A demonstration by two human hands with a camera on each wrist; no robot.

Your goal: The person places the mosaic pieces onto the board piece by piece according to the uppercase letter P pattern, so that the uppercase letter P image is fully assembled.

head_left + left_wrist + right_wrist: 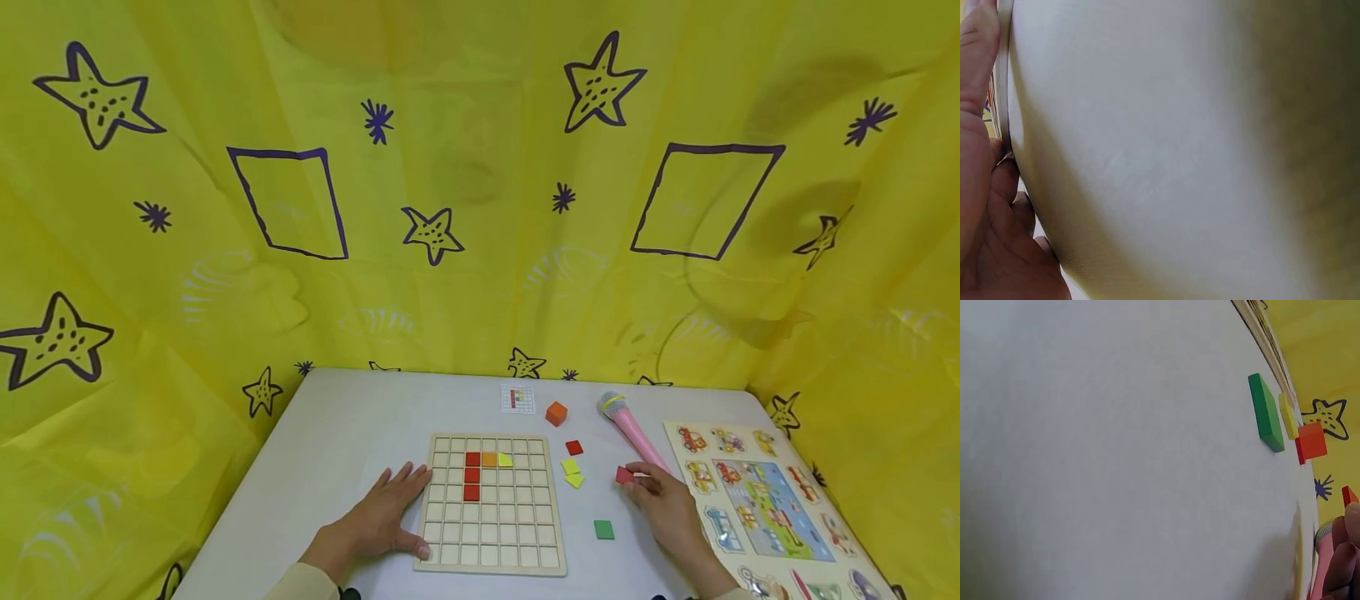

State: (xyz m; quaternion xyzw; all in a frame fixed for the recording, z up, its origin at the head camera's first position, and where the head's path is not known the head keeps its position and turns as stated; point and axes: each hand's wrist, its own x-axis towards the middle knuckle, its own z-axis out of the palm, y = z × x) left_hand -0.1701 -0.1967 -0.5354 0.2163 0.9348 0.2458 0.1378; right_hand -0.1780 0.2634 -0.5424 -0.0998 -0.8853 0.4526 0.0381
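A wooden grid board lies on the white table, with red, orange and yellow tiles set in some upper cells. My left hand rests at the board's left edge, fingers spread and thumb on the lower left corner; the left wrist view shows this hand along the edge. My right hand pinches a red tile between thumb and fingertips, right of the board. In the right wrist view the red tile shows at the fingertips. A green tile lies between board and right hand.
Beside the board lie yellow tiles and another red tile. Behind them are an orange cube and a small pattern card. A pink toy microphone and a picture puzzle board occupy the right side.
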